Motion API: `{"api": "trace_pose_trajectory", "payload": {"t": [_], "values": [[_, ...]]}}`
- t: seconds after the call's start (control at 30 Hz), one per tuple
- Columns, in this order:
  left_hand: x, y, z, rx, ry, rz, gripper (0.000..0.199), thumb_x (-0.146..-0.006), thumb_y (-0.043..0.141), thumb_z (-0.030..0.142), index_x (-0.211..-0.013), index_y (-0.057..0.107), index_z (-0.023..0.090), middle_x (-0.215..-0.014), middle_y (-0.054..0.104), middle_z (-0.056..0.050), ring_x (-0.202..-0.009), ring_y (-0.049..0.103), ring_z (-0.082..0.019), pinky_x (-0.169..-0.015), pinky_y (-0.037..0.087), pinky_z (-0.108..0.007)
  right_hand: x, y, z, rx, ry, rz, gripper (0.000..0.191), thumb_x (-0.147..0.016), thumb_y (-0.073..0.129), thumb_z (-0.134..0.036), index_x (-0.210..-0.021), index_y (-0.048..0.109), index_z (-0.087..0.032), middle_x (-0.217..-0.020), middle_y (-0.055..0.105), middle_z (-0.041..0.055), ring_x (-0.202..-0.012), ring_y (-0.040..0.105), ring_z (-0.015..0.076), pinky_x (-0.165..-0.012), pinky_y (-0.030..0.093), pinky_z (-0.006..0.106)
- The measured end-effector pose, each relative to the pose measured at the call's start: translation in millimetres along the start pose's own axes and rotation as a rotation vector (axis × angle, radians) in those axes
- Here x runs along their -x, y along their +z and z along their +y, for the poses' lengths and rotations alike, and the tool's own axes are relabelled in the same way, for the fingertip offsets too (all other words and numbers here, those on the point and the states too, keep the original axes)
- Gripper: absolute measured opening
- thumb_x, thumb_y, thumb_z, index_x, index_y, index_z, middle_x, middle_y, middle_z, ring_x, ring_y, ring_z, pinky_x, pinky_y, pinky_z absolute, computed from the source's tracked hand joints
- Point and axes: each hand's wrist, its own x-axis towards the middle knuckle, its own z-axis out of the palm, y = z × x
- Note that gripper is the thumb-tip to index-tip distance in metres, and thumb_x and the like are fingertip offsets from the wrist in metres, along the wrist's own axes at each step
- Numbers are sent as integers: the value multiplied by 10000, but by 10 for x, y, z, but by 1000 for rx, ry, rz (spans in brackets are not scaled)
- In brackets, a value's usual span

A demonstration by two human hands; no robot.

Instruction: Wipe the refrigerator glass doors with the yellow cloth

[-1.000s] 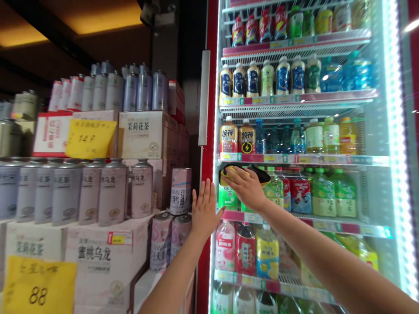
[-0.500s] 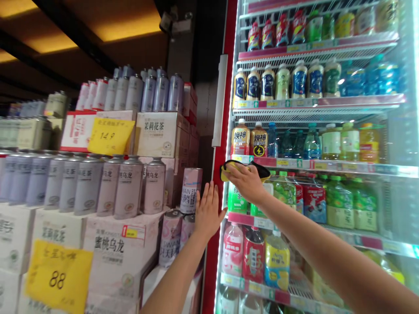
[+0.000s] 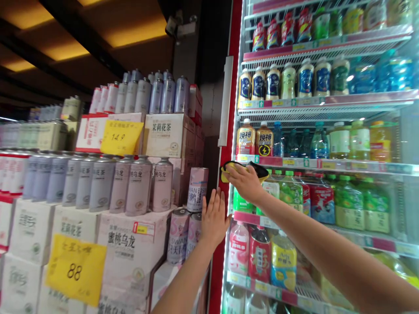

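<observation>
Cloth (image 3: 261,171) partly hidden under right hand (image 3: 244,181) | grip: cannot tell | left hand (image 3: 214,219) splayed

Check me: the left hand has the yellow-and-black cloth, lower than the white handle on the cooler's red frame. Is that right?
Not the left hand: the head view shows the right hand has the yellow-and-black cloth, lower than the white handle on the cooler's red frame.

Cloth (image 3: 260,170): yellow and black. Price sign (image 3: 90,257), 8 o'clock from cloth: yellow, black numerals. Door frame (image 3: 216,274): red.
</observation>
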Motion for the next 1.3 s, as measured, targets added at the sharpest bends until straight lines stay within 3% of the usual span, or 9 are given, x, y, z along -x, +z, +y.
{"api": "trace_pose_trajectory", "payload": {"t": [0.1, 0.23, 0.33, 0.6, 0.7, 0.87, 1.0, 1.1, 1.3], "values": [[100, 33, -5, 11, 7, -20, 740, -988, 484, 472, -1592, 308, 83, -1656, 356, -134, -1595, 155, -270, -1292, 176, -553, 55, -39, 86, 13, -81, -19, 494, -1020, 404, -155, -1460, 563, -313, -1574, 515, 26, -1362, 470, 296, -946, 348, 460], [155, 98, -15, -33, 12, -15, 719, -1012, 420, 441, -1613, 246, 87, -1680, 295, -140, -1598, 137, -259, -1291, 174, -552, -415, -189, 352, 52, 121, 19, 508, -1019, 360, -140, -1465, 558, -283, -1583, 496, 75, -1349, 475, 329, -924, 369, 487], [192, 129, 1, -42, 3, -9, 743, -1012, 413, 450, -1626, 197, 91, -1684, 282, -147, -1599, 128, -255, -1292, 179, -542, -574, -165, 321, 51, 204, 38, 511, -1019, 355, -151, -1476, 541, -283, -1591, 484, 84, -1374, 444, 346, -942, 364, 513], [568, 122, 144, 14, -28, -84, 745, -975, 503, 399, -1609, 259, 93, -1645, 373, -160, -1589, 175, -281, -1284, 197, -560, 378, 143, -309, -88, -174, -100, 466, -1006, 454, -166, -1432, 577, -309, -1578, 509, 32, -1392, 447, 285, -1013, 324, 468], [634, 115, 160, 9, -12, -114, 726, -975, 503, 399, -1599, 293, 92, -1648, 365, -161, -1587, 181, -288, -1285, 197, -557, 291, 87, -240, -109, -173, -98, 464, -1021, 429, -160, -1437, 572, -307, -1576, 511, 36, -1392, 455, 276, -999, 332, 459], [697, 112, 201, -13, -18, -104, 779, -965, 506, 351, -1630, 185, 102, -1663, 329, -167, -1593, 157, -279, -1281, 206, -559, 156, 53, -317, -95, 81, -58, 504, -1026, 363, -132, -1467, 541, -298, -1617, 452, 54, -1412, 426, 311, -990, 330, 501], [856, 127, 247, 0, -52, -133, 793, -953, 527, 358, -1630, 193, 115, -1660, 340, -159, -1587, 186, -275, -1283, 206, -553, 467, 118, -527, -118, -62, -105, 480, -1012, 420, -152, -1447, 562, -296, -1599, 480, 39, -1406, 431, 303, -1006, 334, 485], [916, 136, 241, 14, -42, -164, 744, -965, 517, 413, -1607, 283, 119, -1654, 359, -148, -1584, 198, -275, -1289, 194, -543, 484, 81, -449, -125, -144, -123, 475, -1006, 428, -147, -1433, 578, -291, -1568, 520, 39, -1383, 450, 292, -996, 343, 471], [818, 127, 226, -10, -35, -163, 701, -989, 473, 377, -1602, 285, 91, -1656, 342, -171, -1590, 165, -285, -1286, 186, -554, 222, 6, -277, -88, 110, -58, 509, -1020, 339, -120, -1455, 554, -275, -1620, 447, 60, -1390, 437, 324, -981, 334, 511]]}}
